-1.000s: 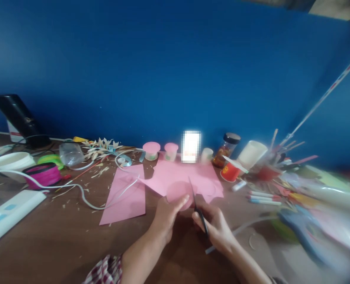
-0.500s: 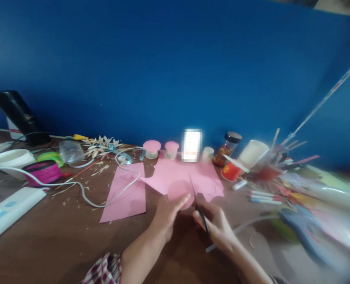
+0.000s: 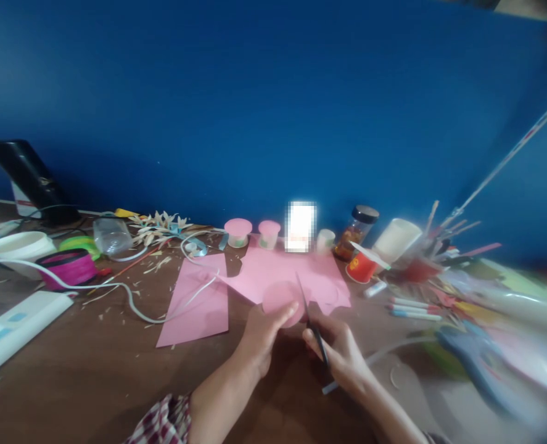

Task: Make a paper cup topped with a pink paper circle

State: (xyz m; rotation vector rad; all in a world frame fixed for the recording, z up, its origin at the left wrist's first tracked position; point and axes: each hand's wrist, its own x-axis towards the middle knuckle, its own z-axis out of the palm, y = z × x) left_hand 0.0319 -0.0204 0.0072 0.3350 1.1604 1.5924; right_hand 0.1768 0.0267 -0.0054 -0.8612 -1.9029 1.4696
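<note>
In the head view, my left hand (image 3: 264, 336) pinches a round piece of pink paper (image 3: 277, 302), thumb lying on top of it. My right hand (image 3: 335, 348) is closed around the dark handles of a pair of scissors (image 3: 320, 345). The scissors' blade points up and away, right at the right edge of the pink circle. I cannot tell whether the blades touch the paper. Behind both hands lies a larger pink sheet (image 3: 296, 265) with cut edges. Another pink sheet (image 3: 203, 308) lies on the table to the left, crossed by a white cable.
Two small cups with pink round tops, one a pink-topped cup (image 3: 237, 233), stand by the wall. A jar (image 3: 354, 234), a red cup (image 3: 362, 268) and markers (image 3: 414, 308) are at right. A power strip (image 3: 18, 333) and pink zip pouch (image 3: 69, 269) are at left.
Hardly anything differs. The view has shifted very slightly, while both hands, the pink circle and the scissors keep the same places.
</note>
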